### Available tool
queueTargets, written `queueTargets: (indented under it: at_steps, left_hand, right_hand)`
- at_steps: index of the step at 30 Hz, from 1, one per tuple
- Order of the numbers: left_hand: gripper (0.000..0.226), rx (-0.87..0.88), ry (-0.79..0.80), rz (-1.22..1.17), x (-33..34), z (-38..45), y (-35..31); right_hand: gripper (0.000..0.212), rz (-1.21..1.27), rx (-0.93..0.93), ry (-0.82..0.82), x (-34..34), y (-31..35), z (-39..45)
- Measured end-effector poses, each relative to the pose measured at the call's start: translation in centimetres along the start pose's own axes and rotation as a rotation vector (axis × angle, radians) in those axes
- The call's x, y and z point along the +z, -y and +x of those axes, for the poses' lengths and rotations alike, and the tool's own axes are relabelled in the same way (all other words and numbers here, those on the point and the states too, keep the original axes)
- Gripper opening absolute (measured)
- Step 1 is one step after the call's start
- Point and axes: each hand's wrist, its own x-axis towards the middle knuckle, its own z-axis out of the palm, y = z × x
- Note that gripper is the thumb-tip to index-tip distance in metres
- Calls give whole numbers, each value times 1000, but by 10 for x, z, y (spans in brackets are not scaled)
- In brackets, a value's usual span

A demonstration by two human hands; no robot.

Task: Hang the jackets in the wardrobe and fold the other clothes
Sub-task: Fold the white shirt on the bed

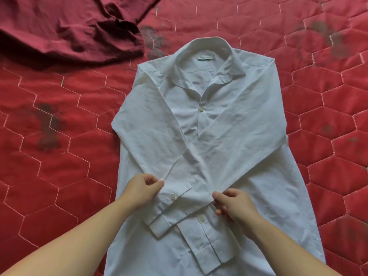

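A white long-sleeved shirt (209, 124) lies flat on the bed, front up, collar at the far end. Both sleeves are folded across the chest and cross each other over the button placket. My left hand (142, 186) pinches the edge of the upper sleeve just above its cuff. My right hand (233, 204) pinches the same sleeve's other edge, where it crosses the second sleeve. The two cuffs lie between my forearms.
A crumpled dark red garment (65, 28) lies at the far left of the bed. The red quilted bedspread (59, 156) with hexagon stitching surrounds the shirt on all sides.
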Motion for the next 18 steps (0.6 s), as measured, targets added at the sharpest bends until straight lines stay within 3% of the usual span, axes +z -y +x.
queueTargets:
  at_steps: [4, 7, 8, 10, 13, 15, 18]
  left_hand:
    - [17, 155, -191, 272, -2, 7, -25]
    - [30, 416, -216, 419, 5, 20, -59]
    - [37, 498, -197, 468, 9, 27, -72]
    - [53, 605, -122, 599, 15, 44, -97]
    - [67, 616, -28, 760, 21, 72, -131]
    - [72, 542, -24, 777, 19, 93, -147]
    - [72, 473, -74, 765, 7, 125, -166]
  right_hand:
    - [33, -204, -21, 40, -7, 17, -3]
    - [52, -645, -328, -273, -22, 45, 8]
    - [51, -693, -461, -388, -28, 59, 14]
    - [39, -708, -663, -464, -36, 90, 30]
    - [4, -899, -745, -354, -47, 139, 65]
    - [19, -1103, -702, -245, -55, 164, 91]
    - [21, -1266, -710, -210, -57, 200, 119]
